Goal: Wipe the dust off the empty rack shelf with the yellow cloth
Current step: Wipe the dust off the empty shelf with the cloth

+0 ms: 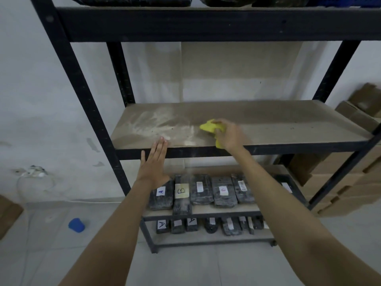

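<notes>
The empty rack shelf (278, 120) is a tan board in a black metal frame at chest height. White dust (152, 123) smears its left part. A bunched yellow cloth (209, 127) lies on the board near the middle, and my right hand (228, 134) grips it from the right, pressing it down. My left hand (153, 162) is flat with fingers together and extended, held at the shelf's front edge, fingertips just over the board beside the dust. It holds nothing.
Black wrapped packs with white letter labels (201, 190) fill the two lower shelves. Dark bags sit on the top shelf (132, 0). Cardboard boxes (350, 182) are stacked at the right. A blue cup (76, 225) lies on the tiled floor at the left.
</notes>
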